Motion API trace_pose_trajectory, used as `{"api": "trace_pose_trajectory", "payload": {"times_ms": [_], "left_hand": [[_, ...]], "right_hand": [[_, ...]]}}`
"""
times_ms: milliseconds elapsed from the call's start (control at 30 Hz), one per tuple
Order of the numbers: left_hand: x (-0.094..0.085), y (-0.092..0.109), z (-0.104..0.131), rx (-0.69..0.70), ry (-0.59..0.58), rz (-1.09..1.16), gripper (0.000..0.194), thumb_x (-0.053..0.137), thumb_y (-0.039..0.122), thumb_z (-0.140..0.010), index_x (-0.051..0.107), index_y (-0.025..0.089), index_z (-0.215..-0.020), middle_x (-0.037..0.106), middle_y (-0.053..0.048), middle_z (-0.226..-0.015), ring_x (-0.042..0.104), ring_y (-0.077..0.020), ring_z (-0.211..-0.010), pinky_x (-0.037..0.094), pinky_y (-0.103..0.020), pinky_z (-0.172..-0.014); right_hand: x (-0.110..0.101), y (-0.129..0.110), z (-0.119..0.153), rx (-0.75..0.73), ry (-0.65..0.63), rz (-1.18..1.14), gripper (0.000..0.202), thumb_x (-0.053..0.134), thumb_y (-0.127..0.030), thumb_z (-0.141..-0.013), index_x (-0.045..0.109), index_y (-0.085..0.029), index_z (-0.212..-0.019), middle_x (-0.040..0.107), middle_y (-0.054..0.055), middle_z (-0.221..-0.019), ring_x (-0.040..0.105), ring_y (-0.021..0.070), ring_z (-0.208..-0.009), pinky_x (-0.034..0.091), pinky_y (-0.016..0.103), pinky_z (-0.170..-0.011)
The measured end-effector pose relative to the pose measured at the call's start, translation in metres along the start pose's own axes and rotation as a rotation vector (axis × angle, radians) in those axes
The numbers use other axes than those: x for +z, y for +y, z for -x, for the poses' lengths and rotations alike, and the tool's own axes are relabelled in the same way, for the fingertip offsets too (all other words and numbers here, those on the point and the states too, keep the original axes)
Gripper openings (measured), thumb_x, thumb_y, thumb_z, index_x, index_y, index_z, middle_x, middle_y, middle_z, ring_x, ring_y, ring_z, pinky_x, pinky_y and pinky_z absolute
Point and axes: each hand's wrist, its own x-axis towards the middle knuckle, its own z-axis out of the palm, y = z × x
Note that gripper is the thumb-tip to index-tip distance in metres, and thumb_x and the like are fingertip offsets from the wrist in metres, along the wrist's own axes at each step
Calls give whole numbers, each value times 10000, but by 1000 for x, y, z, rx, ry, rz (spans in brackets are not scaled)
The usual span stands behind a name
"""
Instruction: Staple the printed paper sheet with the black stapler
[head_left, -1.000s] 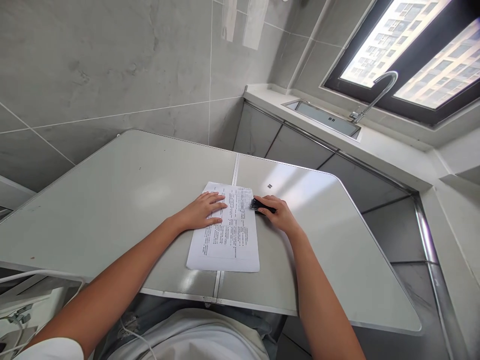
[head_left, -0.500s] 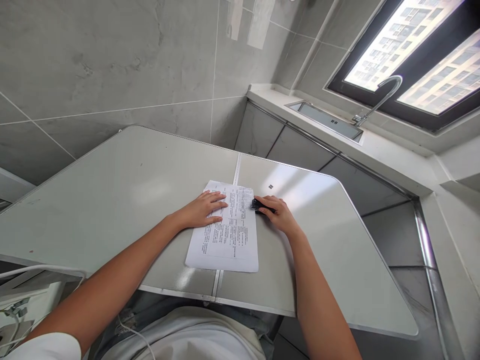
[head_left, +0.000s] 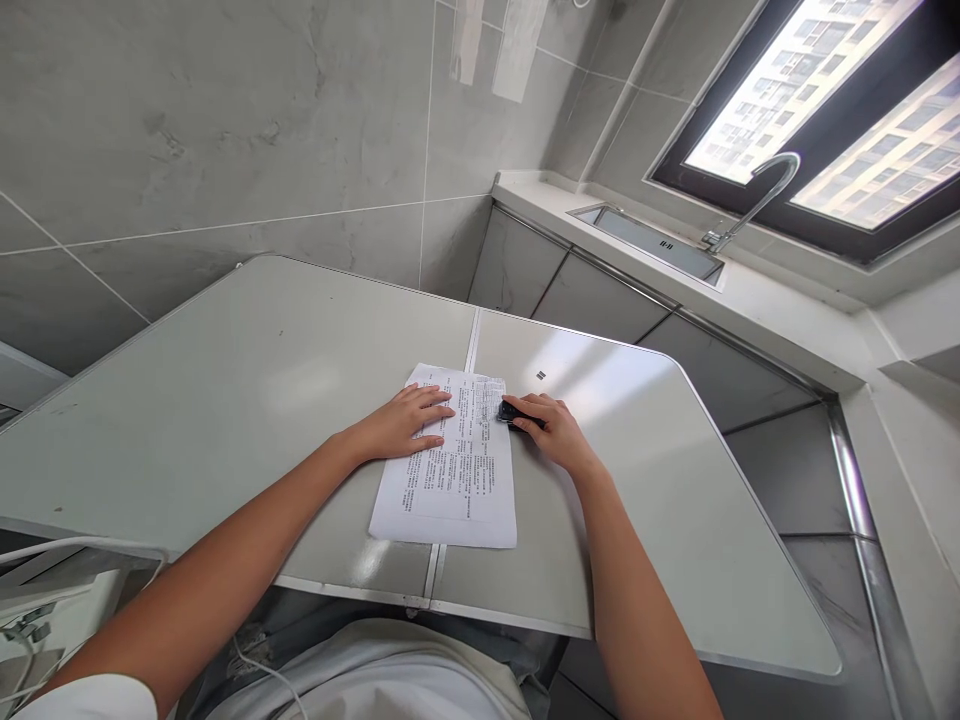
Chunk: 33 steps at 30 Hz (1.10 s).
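Resting left hand: the left hand point(head_left: 409, 420) lies palm down on the paper, flat, its fingers extended and slightly apart, gripping nothing; its palm is out of sight.
Right hand: the right hand point(head_left: 555, 432) is curled around a black stapler-like tool point(head_left: 516, 412), thumb on the near side; how tightly it squeezes cannot be told.
Black tool: only its front end shows past the fingers, so its full shape is hard to make out. That end overlaps the right edge of the paper, toward the far corner; whether the edge sits inside the tool's mouth cannot be told.
Paper: the white printed paper point(head_left: 450, 515) lies between the hands, across the table's middle seam. The left hand covers part of its left side. The print is too small to read, and whether this is one sheet or several cannot be told.
Table: the pale table point(head_left: 187, 400) has its left end cut off by the frame; a small dark mark point(head_left: 541, 376) beyond the right hand is illegible.
Lower edge: both forearms run out of frame, and a white cable point(head_left: 90, 542) at left passes partly behind the left arm.
Background: a sink point(head_left: 645, 240) with a curved faucet point(head_left: 780, 180) stands below a window point(head_left: 817, 90), cropped at the top and right.
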Motion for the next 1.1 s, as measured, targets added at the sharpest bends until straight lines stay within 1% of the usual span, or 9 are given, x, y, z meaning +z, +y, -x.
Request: {"api": "trace_pose_trajectory", "payload": {"times_ms": [233,467,567,667,767,933,1033,1100], "left_hand": [[0,-2,1,0,-20,-21,492,625,496,-972,630,296,-1422,493,-94,-1596,392,-361,-1506,228,-613,-1265],[2,-3,1,2,-12,-18,494,634,498,-966,632,295,-1417,495,-99,-1595,410,-361,-1495,231,-610,-1264],[1,-2,1,7,0,-2,487,646,493,-960,642,294,-1405,511,-97,-1582,415,-361,-1494,232,-606,-1266],[-1,0,0,1,-26,-20,497,626,496,-973,629,280,-1420,492,-103,-1597,398,-357,-1505,224,-603,-1268],[-2,1,0,-8,-61,-48,512,593,505,-991,608,262,-1441,466,-112,-1614,373,-349,-1518,208,-595,-1272],[-2,2,0,6,-52,-45,509,583,514,-993,606,273,-1441,481,-113,-1602,383,-344,-1510,192,-586,-1274],[-2,1,0,9,-52,-36,505,582,508,-994,604,279,-1444,477,-109,-1605,377,-348,-1512,188,-592,-1272],[-2,1,0,4,-55,-34,503,585,503,-993,605,277,-1442,476,-110,-1606,374,-353,-1513,188,-601,-1269]], "right_hand": [[-1,-5,0,15,-1,31,400,513,-315,-1026,644,-398,-1394,733,30,-1120,616,263,-1011,434,525,-998],[0,-3,-1,3,16,-28,388,518,-326,-1028,650,-377,-1390,731,32,-1095,614,252,-988,472,471,-950],[1,-2,-2,0,11,-7,390,522,-320,-1028,648,-386,-1391,732,25,-1088,614,245,-975,468,463,-948],[1,-3,-1,11,11,26,388,524,-318,-1030,645,-387,-1392,733,21,-1100,614,239,-985,450,465,-970],[0,-4,0,16,7,36,393,518,-308,-1034,639,-377,-1401,732,22,-1111,613,232,-988,443,443,-967],[-2,-9,-2,14,-32,128,405,523,-275,-1037,628,-388,-1412,730,17,-1126,603,231,-991,428,421,-941],[-1,-14,-3,21,-58,214,420,528,-236,-1030,634,-379,-1411,724,32,-1109,591,239,-978,434,399,-892],[1,-18,-4,27,-52,292,429,526,-206,-1025,643,-376,-1402,706,50,-1134,579,249,-1004,428,397,-884]]}}
